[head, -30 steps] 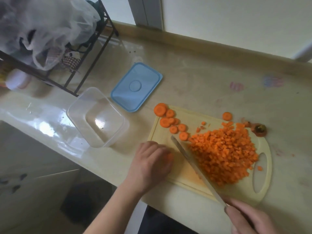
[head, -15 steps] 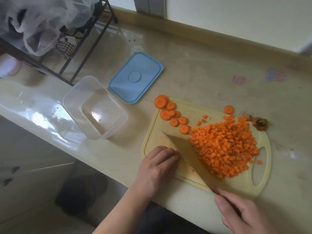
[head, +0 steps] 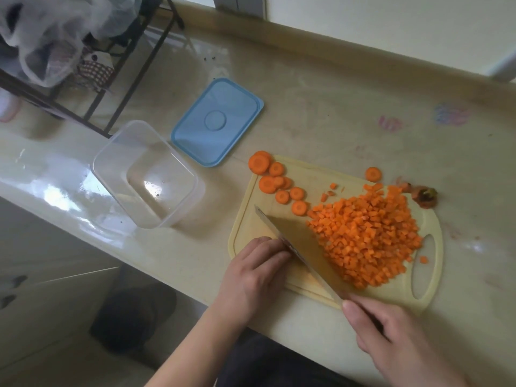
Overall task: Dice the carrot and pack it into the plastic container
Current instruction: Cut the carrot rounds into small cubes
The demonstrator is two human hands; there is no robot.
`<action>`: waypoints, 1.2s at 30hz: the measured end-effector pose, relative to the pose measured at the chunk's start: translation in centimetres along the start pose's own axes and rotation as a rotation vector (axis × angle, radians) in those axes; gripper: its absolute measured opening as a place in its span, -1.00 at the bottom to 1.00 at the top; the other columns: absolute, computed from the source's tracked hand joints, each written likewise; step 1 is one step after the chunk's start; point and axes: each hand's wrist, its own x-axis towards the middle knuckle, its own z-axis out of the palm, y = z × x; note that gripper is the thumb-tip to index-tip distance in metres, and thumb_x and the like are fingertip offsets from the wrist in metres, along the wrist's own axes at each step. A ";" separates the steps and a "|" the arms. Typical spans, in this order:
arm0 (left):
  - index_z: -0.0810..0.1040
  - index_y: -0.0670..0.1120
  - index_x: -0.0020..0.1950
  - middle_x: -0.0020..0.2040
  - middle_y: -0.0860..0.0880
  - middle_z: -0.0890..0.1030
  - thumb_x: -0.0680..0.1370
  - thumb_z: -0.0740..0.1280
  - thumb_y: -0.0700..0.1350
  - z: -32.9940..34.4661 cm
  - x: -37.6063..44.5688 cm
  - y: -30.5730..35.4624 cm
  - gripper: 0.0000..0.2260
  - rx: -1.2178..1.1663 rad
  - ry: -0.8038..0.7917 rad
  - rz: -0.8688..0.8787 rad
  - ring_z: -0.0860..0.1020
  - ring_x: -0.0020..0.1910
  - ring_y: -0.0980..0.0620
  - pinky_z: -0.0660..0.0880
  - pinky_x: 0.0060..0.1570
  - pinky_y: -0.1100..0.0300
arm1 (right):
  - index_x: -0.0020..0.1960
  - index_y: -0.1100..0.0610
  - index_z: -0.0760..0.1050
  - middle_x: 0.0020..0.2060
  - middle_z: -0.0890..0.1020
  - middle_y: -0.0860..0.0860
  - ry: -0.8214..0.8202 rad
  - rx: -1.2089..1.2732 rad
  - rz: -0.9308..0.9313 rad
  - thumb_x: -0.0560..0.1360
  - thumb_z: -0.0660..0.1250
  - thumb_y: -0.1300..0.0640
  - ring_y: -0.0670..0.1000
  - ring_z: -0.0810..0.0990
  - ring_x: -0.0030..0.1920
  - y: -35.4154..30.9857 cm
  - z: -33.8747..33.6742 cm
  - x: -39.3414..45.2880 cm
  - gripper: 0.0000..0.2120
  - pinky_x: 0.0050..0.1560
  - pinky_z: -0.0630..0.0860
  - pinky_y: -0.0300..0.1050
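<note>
The right hand (head: 391, 333) gripped the handle of the knife (head: 301, 248), whose blade lay tilted across the cutting board (head: 282, 275). The left hand (head: 252, 275), fingers curled down against the blade's flat, rested on the board's near-left corner; anything beneath it was hidden. The diced carrot pile (head: 365, 238) covered the board's right half; the carrot slices (head: 275, 180) lay at its far-left corner. The plastic container (head: 148, 174) stood uncovered at the counter's near edge, left of the board, the blue lid (head: 217, 121) just behind it.
</note>
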 end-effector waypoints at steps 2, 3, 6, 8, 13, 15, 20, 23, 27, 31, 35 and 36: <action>0.69 -0.26 0.13 0.12 -0.16 0.65 0.67 0.33 -0.20 -0.1 0.0 0.3 -0.82 0.013 -0.006 -0.008 0.62 0.11 -0.17 0.56 0.12 0.01 | -0.01 -0.30 0.58 -0.55 0.50 -0.23 -0.004 0.014 0.003 0.42 0.16 -0.23 -0.20 0.47 -0.46 -0.1 0.0 -0.1 -0.74 -0.37 0.33 -0.40; 0.69 -0.26 0.12 0.11 -0.16 0.65 0.68 0.31 -0.20 -0.2 0.1 0.4 -0.81 0.021 -0.009 -0.015 0.62 0.10 -0.17 0.56 0.12 0.02 | -0.01 -0.32 0.59 -0.54 0.50 -0.23 0.004 0.025 0.007 0.44 0.19 -0.22 -0.21 0.47 -0.45 -0.1 0.1 -0.3 -0.77 -0.34 0.34 -0.38; 0.69 -0.25 0.06 0.07 -0.15 0.65 0.63 0.37 -0.23 -0.3 0.2 0.6 -0.87 0.046 -0.017 -0.025 0.61 0.07 -0.17 0.56 0.09 0.03 | 0.07 -0.42 0.55 -0.43 0.51 -0.39 0.024 0.048 -0.003 0.45 0.19 -0.32 -0.33 0.49 -0.30 0.5 0.1 -0.9 -0.75 -0.24 0.33 -0.46; 0.69 -0.25 0.06 0.07 -0.14 0.66 0.60 0.40 -0.25 -0.4 0.2 0.7 -0.89 0.043 -0.028 -0.021 0.60 0.08 -0.16 0.55 0.09 0.04 | 0.11 -0.44 0.52 -0.36 0.49 -0.45 0.026 0.034 -0.012 0.34 0.15 -0.44 -0.37 0.47 -0.24 0.6 0.1 -1.2 -0.61 -0.20 0.32 -0.51; 0.69 -0.25 0.12 0.14 -0.13 0.67 0.56 0.42 -0.29 -0.7 -0.1 0.5 -0.85 0.032 -0.031 0.003 0.60 0.14 -0.14 0.56 0.15 0.07 | 0.08 -0.53 0.46 -0.24 0.53 -0.51 0.074 -0.019 0.008 0.12 -0.01 -0.69 -0.43 0.49 -0.14 0.7 -0.3 -1.5 -0.36 -0.16 0.36 -0.54; 0.69 -0.24 0.15 0.18 -0.12 0.66 0.51 0.48 -0.35 -0.7 -0.2 0.4 -0.78 0.023 -0.035 -0.001 0.60 0.18 -0.13 0.56 0.17 0.07 | 0.09 -0.51 0.48 -0.27 0.52 -0.51 0.051 -0.028 -0.010 0.15 -0.04 -0.68 -0.44 0.48 -0.15 0.3 -0.3 -1.1 -0.36 -0.17 0.35 -0.55; 0.70 -0.22 0.14 0.16 -0.11 0.67 0.59 0.40 -0.27 -0.9 -0.3 0.4 -0.84 0.044 -0.038 -0.001 0.62 0.15 -0.11 0.56 0.18 0.10 | -0.07 -0.32 0.55 -0.53 0.50 -0.37 -0.024 -0.001 -0.022 0.47 0.18 -0.19 -0.31 0.53 -0.37 -0.7 -0.2 0.3 -0.83 -0.33 0.34 -0.48; 0.70 -0.23 0.10 0.10 -0.12 0.67 0.59 0.39 -0.27 -0.9 -0.4 0.3 -0.87 0.072 -0.045 0.000 0.62 0.11 -0.12 0.57 0.13 0.08 | -0.17 -0.38 0.56 -0.58 0.47 -0.20 -0.025 0.062 -0.019 0.43 0.19 -0.24 -0.19 0.45 -0.50 -0.3 -0.3 -0.1 -0.83 -0.38 0.33 -0.35; 0.68 -0.25 0.05 0.05 -0.13 0.66 0.54 0.44 -0.32 -0.9 -0.5 0.5 -0.89 0.060 -0.015 -0.003 0.61 0.06 -0.14 0.57 0.07 0.08 | -0.09 -0.37 0.59 -0.55 0.46 -0.33 -0.020 0.102 -0.005 0.34 0.16 -0.31 -0.29 0.47 -0.43 0.4 -0.4 -0.8 -0.73 -0.33 0.28 -0.46; 0.68 -0.26 0.07 0.07 -0.13 0.67 0.56 0.41 -0.34 -0.9 -0.6 0.4 -0.88 0.037 -0.019 -0.005 0.61 0.08 -0.16 0.57 0.06 0.05 | 0.17 -0.29 0.57 -0.48 0.48 -0.36 -0.036 0.115 -0.032 0.41 0.22 -0.30 -0.32 0.47 -0.35 1.0 -0.2 -1.3 -0.63 -0.23 0.27 -0.43; 0.69 -0.27 0.09 0.10 -0.13 0.67 0.48 0.47 -0.40 -0.8 -0.6 0.4 -0.80 0.019 -0.023 -0.011 0.63 0.11 -0.15 0.58 0.08 0.02 | 0.18 -0.43 0.48 -0.38 0.49 -0.42 -0.039 0.060 -0.080 0.39 0.19 -0.36 -0.35 0.48 -0.26 1.0 -0.1 -1.3 -0.63 -0.21 0.28 -0.48; 0.69 -0.27 0.09 0.10 -0.14 0.67 0.47 0.48 -0.41 -0.8 -0.6 0.4 -0.79 0.011 -0.019 -0.011 0.63 0.12 -0.15 0.59 0.09 0.01 | 0.18 -0.44 0.48 -0.38 0.49 -0.43 -0.036 0.045 -0.083 0.39 0.19 -0.36 -0.35 0.48 -0.25 1.0 -0.2 -1.4 -0.63 -0.23 0.29 -0.50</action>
